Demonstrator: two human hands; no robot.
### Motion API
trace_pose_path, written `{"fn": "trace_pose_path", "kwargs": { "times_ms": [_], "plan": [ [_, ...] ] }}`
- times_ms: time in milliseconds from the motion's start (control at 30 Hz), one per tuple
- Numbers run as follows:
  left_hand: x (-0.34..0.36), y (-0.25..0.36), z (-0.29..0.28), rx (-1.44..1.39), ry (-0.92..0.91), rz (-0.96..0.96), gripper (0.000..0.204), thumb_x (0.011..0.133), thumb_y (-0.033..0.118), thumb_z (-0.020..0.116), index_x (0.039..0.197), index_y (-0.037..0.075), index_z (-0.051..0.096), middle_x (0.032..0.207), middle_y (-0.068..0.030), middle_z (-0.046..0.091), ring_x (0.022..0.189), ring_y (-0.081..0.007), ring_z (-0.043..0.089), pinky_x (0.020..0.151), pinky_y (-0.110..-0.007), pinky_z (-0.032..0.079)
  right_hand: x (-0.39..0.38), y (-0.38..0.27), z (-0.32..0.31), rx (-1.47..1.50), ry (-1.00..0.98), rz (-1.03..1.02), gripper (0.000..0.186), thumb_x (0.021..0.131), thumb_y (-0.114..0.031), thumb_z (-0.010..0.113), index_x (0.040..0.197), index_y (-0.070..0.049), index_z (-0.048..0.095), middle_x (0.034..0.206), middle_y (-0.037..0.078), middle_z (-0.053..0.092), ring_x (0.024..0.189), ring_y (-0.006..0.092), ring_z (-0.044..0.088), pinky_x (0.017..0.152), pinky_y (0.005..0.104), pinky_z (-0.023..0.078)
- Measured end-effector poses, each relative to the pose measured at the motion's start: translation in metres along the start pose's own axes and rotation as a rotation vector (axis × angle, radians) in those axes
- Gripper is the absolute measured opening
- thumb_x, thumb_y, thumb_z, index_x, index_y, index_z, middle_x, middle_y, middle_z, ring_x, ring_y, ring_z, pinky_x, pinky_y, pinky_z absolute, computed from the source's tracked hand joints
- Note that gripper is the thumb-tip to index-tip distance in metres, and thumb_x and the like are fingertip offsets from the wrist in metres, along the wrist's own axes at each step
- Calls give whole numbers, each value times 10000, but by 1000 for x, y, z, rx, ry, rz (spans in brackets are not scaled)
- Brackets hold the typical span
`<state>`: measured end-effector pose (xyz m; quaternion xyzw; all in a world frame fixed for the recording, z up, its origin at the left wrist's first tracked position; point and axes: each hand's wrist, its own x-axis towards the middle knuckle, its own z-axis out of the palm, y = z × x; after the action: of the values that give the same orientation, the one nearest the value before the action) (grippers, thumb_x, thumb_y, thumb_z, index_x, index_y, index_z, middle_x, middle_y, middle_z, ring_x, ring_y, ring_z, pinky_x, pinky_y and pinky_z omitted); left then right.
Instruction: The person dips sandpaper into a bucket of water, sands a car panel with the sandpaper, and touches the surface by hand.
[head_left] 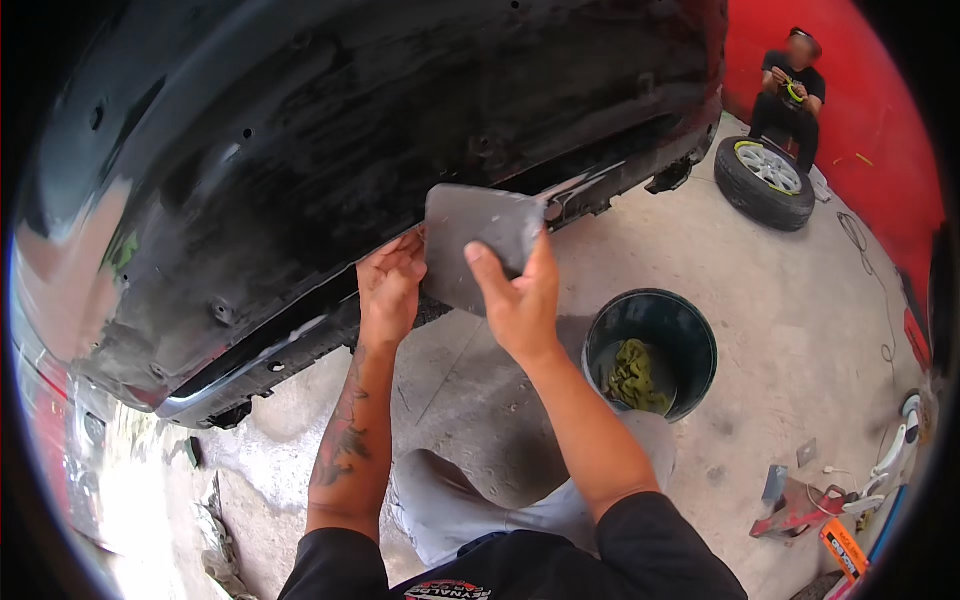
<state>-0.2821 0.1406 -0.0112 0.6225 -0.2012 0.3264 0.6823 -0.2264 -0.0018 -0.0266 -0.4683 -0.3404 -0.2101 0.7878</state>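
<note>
Right hand point(522, 300): your grip is clamped on the flat grey sheet point(478, 225), thumb across its near face, other fingers mostly hidden behind it or along its right edge. Sheet is up in front of the lower edge of the black car panel point(390, 110); can't tell if it's touching.

Left hand point(392, 285): just left of the sheet at the panel's lower edge, fingers bent. Can't tell if that grip is pinching anything.

Panel has dull patches, small holes and a lighter patch at far left. Dark green bucket point(697, 340) stands on the concrete floor point(625, 255) right of your right forearm, yellow-green cloth point(635, 375) inside. Farther right, a tyre point(736, 185) lies flat on a silver wheel; seated person point(802, 90) behind it by the red wall point(885, 120). Red tool point(795, 512) and orange box point(843, 550) at lower right.
</note>
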Motion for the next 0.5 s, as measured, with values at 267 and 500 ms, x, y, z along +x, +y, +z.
{"fn": "trace_pose_path", "kwargs": {
  "times_ms": [267,500],
  "plan": [
    [-2,0,0,-45,22,31,529,736,55,533,1240,-105,521,1273,-198,552,1212,-276,510,1091,-400,313,-7,-7,8,41,4,-10,287,872,-92,645,1112,17,531,996,122,653,878,156,622,761,298,512],
    [-4,12,2,-18,76,-54,485,748,55,550,1209,-93,556,1211,-175,604,1152,-225,547,1023,-324,369,-6,-5,10,125,-23,98,354,854,-116,671,1151,19,536,966,148,667,902,189,646,790,317,500]
  ]
}}
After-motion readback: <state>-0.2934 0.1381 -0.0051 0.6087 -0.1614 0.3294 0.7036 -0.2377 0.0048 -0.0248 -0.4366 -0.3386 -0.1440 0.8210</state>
